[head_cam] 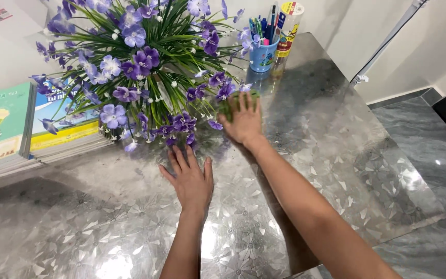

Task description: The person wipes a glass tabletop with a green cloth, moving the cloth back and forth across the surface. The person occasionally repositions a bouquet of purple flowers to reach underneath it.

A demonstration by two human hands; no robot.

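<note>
A blue cup stands at the far edge of the desk, packed with pens and markers that stick up out of it. Touching it on the right stands a tall yellow tube with a white cap; what it holds cannot be seen. Left of the cup a bunch of purple flowers with long green leaves spreads wide over the desk; its pot is hidden under the blooms. Further left, two stacks of thin books lie side by side at the desk's edge.

The right hand is stretched forward with the arm nearly straight. It lies flat, fingers spread, pressed down on a green cloth that shows only at the fingertips and beside the thumb. The cloth lies on the desk just at the right edge of the flowers, a little in front of the cup. The hand covers it rather than grips it.

The left hand rests palm down on the bare desk, fingers open and slightly apart, holding nothing. It lies nearer the person, just in front of the lowest blooms.

The desk top is shiny, silver-grey, with a flower pattern.
</note>
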